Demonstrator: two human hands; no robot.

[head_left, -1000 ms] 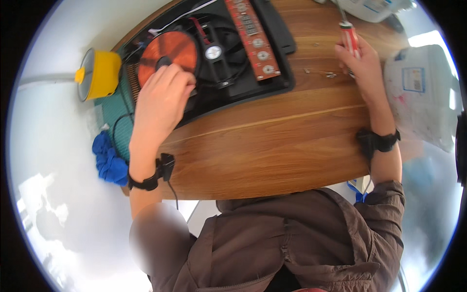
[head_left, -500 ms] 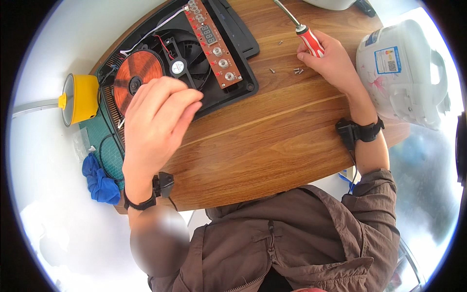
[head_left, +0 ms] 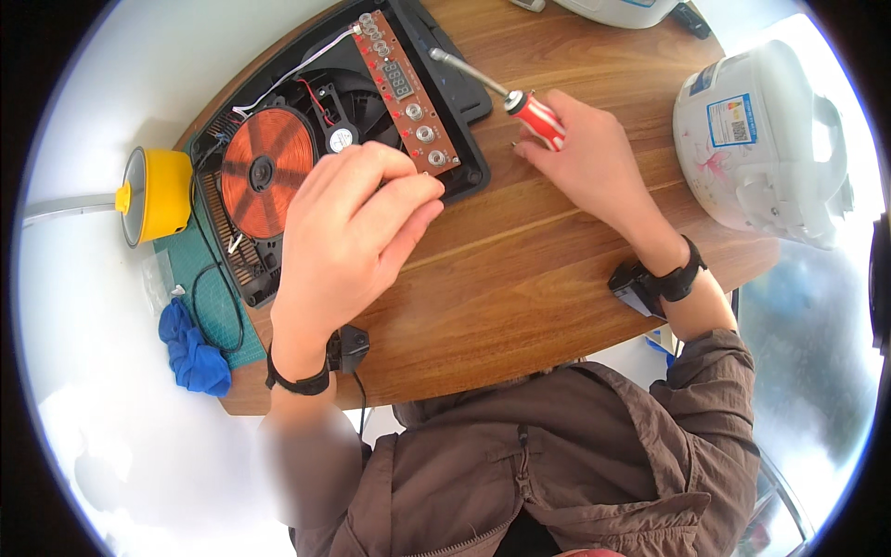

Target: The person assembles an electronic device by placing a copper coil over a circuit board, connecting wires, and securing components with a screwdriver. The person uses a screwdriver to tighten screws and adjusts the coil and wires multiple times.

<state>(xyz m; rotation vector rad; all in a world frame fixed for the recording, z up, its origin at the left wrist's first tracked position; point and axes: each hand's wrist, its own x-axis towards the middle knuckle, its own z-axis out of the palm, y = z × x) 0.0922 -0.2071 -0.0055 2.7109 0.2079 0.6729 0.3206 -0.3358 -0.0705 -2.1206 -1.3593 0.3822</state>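
Note:
My right hand (head_left: 594, 158) is closed round the red-and-white handle of a screwdriver (head_left: 538, 119), its metal shaft slanting up and left toward an open induction cooker (head_left: 478, 174). Fingertips pinched together, my left hand (head_left: 348, 232) hovers over the cooker's near edge; whatever they hold is too small to name. Beside these fingers lies the brown circuit board (head_left: 399, 81) with its display and round buttons. Left of them is the copper coil (head_left: 266, 172). The black fan (head_left: 367, 107) is partly covered by my left hand.
A white rice cooker (head_left: 733, 139) stands at the right, and part of another white appliance (head_left: 617, 7) shows at the far edge. At the left are a yellow container (head_left: 167, 195), a green cutting mat (head_left: 218, 311), a black cable (head_left: 196, 306) and a blue cloth (head_left: 190, 348).
My left hand has moved right, away from the coil toward the circuit board's near end. My right hand has shifted left with the screwdriver, and now hides loose screws that showed on the table.

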